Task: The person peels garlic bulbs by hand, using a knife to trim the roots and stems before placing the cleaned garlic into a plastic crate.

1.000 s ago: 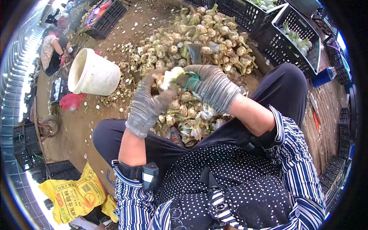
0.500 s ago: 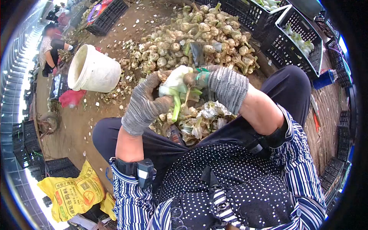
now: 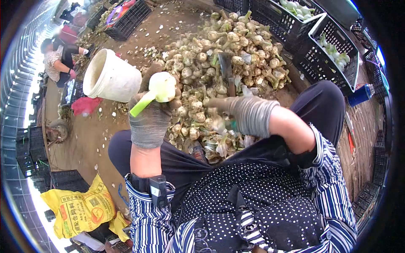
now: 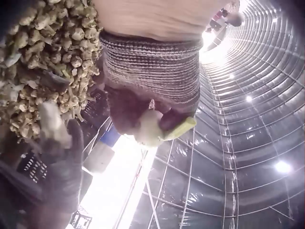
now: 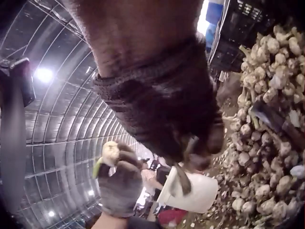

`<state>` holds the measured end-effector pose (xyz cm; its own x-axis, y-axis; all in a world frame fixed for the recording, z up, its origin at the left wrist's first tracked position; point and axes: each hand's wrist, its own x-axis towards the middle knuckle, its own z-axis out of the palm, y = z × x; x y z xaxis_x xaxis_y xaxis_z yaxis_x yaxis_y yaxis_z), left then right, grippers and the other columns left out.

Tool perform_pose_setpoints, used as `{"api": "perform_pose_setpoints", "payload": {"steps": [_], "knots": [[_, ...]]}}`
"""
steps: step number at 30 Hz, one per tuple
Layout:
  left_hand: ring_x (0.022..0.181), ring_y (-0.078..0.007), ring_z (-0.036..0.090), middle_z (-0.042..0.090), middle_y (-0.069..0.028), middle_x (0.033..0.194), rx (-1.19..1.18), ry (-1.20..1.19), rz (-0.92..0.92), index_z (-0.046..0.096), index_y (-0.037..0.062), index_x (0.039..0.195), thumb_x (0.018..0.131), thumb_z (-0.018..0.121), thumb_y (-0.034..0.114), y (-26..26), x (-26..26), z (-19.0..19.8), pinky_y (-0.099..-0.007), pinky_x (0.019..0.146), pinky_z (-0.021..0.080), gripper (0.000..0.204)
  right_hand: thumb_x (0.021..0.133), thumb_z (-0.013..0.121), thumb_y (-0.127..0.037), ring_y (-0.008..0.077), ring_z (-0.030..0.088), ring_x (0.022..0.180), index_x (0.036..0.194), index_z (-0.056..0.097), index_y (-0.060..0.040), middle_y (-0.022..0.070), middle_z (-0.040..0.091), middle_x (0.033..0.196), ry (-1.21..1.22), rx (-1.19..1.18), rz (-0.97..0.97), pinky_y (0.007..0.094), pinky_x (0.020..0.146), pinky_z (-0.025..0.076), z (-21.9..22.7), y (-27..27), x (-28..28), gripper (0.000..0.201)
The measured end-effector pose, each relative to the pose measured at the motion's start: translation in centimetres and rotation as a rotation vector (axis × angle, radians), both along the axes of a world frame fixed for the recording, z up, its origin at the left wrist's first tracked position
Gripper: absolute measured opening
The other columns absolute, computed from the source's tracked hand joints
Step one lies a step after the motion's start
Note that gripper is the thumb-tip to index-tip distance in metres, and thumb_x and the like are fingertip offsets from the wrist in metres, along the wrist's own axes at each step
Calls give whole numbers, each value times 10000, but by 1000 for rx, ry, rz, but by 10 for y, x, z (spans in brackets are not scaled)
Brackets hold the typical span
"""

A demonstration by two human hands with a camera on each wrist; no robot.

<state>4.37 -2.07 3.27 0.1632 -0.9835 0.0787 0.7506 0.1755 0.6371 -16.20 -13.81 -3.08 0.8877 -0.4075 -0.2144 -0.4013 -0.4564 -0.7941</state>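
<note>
In the head view, my gloved left hand (image 3: 151, 114) holds a pale, peeled garlic bulb (image 3: 163, 86) with a short green stem pointing down left. The same bulb (image 4: 151, 129) shows below the glove cuff in the left wrist view. My gloved right hand (image 3: 244, 111), blurred, is to the right of it, low over the garlic pile. From its fingers juts a small blade-like tool (image 5: 181, 181) in the right wrist view; its grip is hidden by the glove. Unpeeled garlic bulbs (image 3: 236, 40) lie heaped before both hands, with loose skins (image 3: 221, 145) nearer the lap.
A dark flat blade (image 3: 225, 65) stands up in the heap. A white bucket (image 3: 116, 78) tilts on its side at the left. Black crates (image 3: 333, 55) with peeled bulbs stand at upper right. Another person (image 3: 57, 63) sits at far left. A yellow sack (image 3: 86, 208) lies at lower left.
Both hands were together at the garlic bulb; now they are apart. The left hand has gone left with the bulb, stem turned down left, and the right hand has dropped lower over the pile.
</note>
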Motion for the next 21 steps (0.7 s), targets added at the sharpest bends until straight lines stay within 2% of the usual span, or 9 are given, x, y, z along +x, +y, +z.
{"api": "perform_pose_setpoints", "payload": {"steps": [1, 3, 4, 6, 8, 10, 11, 13, 21], "knots": [[888, -317, 623, 552, -207, 1106, 39, -26, 21, 376, 43, 1309, 777, 655, 282, 0, 0, 0, -408, 718, 580, 646, 809, 603, -122, 281, 628, 874, 1006, 595, -61, 121, 648, 948, -1, 0, 2, 426, 716, 507, 11, 3, 2, 207], [879, -309, 627, 557, -204, 1099, 63, -50, 2, 382, 40, 1303, 782, 643, 313, 0, 4, -7, -401, 693, 584, 643, 793, 623, -289, 328, 613, 896, 1014, 608, -75, 148, 637, 975, 119, -455, 240, 428, 748, 488, 54, 8, 4, 308], [870, -300, 631, 562, -201, 1092, 85, -75, -19, 387, 36, 1297, 788, 630, 344, 0, 5, -10, -395, 667, 589, 643, 793, 623, -289, 328, 613, 896, 1014, 608, -75, 148, 637, 975, 121, -454, 242, 428, 748, 488, 71, 10, 7, 308], [874, -263, 630, 575, -170, 1081, 100, -126, -48, 411, 33, 1279, 784, 632, 376, 1, 4, -11, -351, 650, 584, 642, 794, 590, -357, 339, 600, 905, 971, 618, -70, 169, 629, 963, 427, -335, 219, 409, 772, 478, 99, 11, 13, 339], [872, -215, 623, 587, -126, 1063, 208, -224, -49, 444, 38, 1255, 768, 644, 409, 1, -1, -10, -301, 643, 563, 644, 795, 586, -317, 340, 602, 872, 913, 625, -70, 166, 615, 930, 353, -385, 222, 419, 756, 476, 95, 11, 8, 277], [870, -171, 609, 596, -89, 1044, 304, -348, 23, 472, 45, 1232, 732, 662, 471, 2, -8, -9, -274, 641, 542, 684, 801, 585, -289, 343, 602, 818, 921, 613, -73, 156, 589, 905, -258, -560, 56, 437, 704, 481, 76, 12, 7, 249], [844, -160, 602, 595, -81, 1024, 320, -454, 14, 457, 53, 1245, 703, 653, 540, 2, -9, -10, -269, 592, 519, 754, 790, 600, -259, 339, 600, 782, 970, 590, -81, 149, 570, 917, -323, -513, -3, 438, 677, 483, 75, 14, 7, 253], [852, -144, 598, 592, -62, 1029, 387, -606, 7, 449, 41, 1242, 638, 630, 673, 0, -13, -8, -245, 564, 497, 893, 788, 600, -243, 336, 601, 785, 996, 579, -89, 153, 573, 918, -337, -467, -37, 433, 673, 485, 73, 18, 9, 260], [937, -150, 587, 582, -71, 1103, 356, -571, -169, 468, 69, 1237, 657, 616, 661, 0, -6, -16, -269, 670, 517, 841, 756, 587, -148, 329, 607, 749, 1014, 589, -137, 151, 579, 848, -417, -576, -16, 419, 636, 481, 64, 20, 17, 259]]}}
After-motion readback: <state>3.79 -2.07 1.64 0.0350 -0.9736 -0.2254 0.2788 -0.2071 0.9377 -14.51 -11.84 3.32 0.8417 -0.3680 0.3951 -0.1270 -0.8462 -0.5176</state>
